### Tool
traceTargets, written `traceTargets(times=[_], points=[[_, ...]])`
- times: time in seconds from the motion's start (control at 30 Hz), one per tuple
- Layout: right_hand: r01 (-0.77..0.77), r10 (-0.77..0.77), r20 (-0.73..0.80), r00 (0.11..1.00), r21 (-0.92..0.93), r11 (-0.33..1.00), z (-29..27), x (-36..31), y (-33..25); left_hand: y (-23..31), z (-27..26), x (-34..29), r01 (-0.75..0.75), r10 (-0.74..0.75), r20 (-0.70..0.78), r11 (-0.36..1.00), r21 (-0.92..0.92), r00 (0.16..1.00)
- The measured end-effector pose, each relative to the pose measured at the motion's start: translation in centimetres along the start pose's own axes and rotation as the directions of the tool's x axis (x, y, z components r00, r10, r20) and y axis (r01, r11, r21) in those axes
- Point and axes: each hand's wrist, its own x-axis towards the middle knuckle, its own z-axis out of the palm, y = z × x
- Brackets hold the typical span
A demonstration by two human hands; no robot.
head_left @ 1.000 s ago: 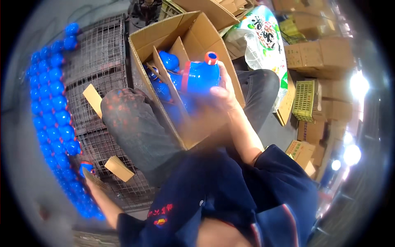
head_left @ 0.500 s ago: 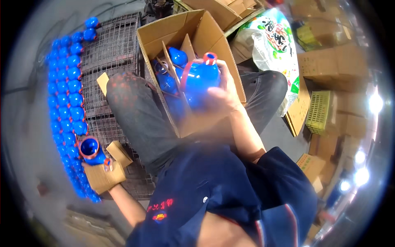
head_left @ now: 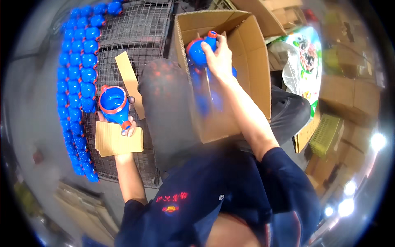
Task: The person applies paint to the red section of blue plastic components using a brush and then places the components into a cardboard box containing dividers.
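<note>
My left hand [head_left: 131, 128] is closed around a blue casting [head_left: 114, 99] with a wide red-rimmed mouth facing up and short red-ended necks. A few pale cardboard pieces [head_left: 119, 142] lie across that hand's wrist; whether the fingers grip them too is hidden. Inside the open cardboard box [head_left: 222, 17], my right hand [head_left: 219, 57] grips a second blue casting [head_left: 198, 52] by its side, its red-ended neck pointing up. Below it in the box are more blue castings [head_left: 202, 103], blurred, beside cardboard dividers.
Rows of blue castings [head_left: 89, 59] line the left side of a dark wire-mesh rack [head_left: 135, 24]. A cardboard strip [head_left: 129, 80] lies on the mesh by my knee. At right are a printed plastic sack [head_left: 304, 53], a yellow-green crate [head_left: 326, 133] and stacked cartons [head_left: 345, 90].
My left hand has lifted the casting and cardboard pieces up and inward from the rack's lower left. My right hand has moved its casting toward the box's far left part. The view has shifted.
</note>
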Motion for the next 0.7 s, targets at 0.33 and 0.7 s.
traceTargets(times=[0.33, 0.7], points=[[0.186, 0.048, 0.388, 0.920, -0.541, 0.820, 11.3, 5.5, 7.1, 1.8, -4.0, 0.6, -0.089, 0.085, -0.055, 0.993, -0.083, 0.995], [0.333, 0.195, 0.740, 0.643, -0.500, 0.799, 17.9, 10.8, 20.8, 1.7, -0.7, 1.2, -0.123, 0.122, -0.024, 0.991, -0.044, 0.992]])
